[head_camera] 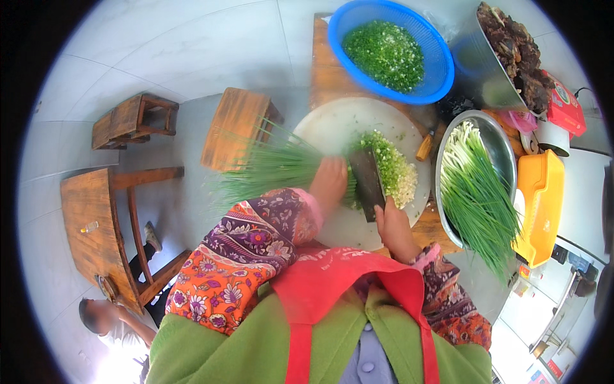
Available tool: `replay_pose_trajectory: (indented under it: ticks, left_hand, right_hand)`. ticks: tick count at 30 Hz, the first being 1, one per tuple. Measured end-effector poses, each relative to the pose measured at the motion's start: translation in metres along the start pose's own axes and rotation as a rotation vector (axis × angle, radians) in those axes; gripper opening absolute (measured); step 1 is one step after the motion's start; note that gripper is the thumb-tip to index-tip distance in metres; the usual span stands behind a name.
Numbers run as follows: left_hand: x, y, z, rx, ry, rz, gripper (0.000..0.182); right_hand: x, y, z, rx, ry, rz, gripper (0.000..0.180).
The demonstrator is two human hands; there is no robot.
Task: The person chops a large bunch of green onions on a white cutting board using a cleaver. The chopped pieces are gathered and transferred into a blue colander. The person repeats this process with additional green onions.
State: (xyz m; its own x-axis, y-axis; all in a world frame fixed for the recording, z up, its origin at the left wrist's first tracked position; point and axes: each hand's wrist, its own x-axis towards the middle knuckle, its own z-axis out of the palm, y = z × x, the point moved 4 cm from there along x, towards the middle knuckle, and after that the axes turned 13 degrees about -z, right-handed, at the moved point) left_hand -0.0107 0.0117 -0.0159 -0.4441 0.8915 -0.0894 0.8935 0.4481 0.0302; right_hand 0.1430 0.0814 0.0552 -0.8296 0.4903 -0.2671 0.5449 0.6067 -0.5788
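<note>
My left hand (330, 185) presses a bunch of long green scallions or chives (273, 161) onto a round white cutting board (331, 113). The leaves fan out past the board's left side. In my right hand (394, 225) is a cleaver (367, 180) with a broad dark blade, standing at the cut end of the bunch, close to my left fingers. A heap of chopped greens (394, 165), green to whitish, lies against the blade's right side. The cleaver's handle is mostly hidden by my right fingers.
A blue plastic basket (443, 79) holds chopped greens. Right of the board, a metal basin (439, 192) carries whole scallions, beside a yellow plastic basket (542, 206). A wooden handle (425, 146) lies at the board's edge. Behind stands a metal pot (489, 67) of dark meaty pieces. A person (127, 331) sits lower left.
</note>
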Motion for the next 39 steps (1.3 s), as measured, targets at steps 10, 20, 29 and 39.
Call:
replay_pose_trajectory:
  ticks: [10,20,29,39]
  left_hand:
    - [0.003,0.005,-0.003,-0.097,0.044,-0.095,0.103]
    - [0.013,0.016,-0.024,-0.012,-0.169,-0.166,0.109]
    - [0.010,0.017,-0.014,-0.001,-0.058,-0.167,0.104]
    - [0.012,0.020,-0.021,-0.094,-0.160,-0.270,0.103]
  right_hand:
    - [0.047,0.011,0.036,-0.026,0.215,0.054,0.033]
    - [-0.018,-0.002,-0.033,-0.040,-0.029,-0.020,0.032]
    - [0.033,0.011,0.031,-0.084,0.090,-0.038,0.027]
    - [-0.025,-0.009,-0.017,-0.015,0.059,0.105,0.032]
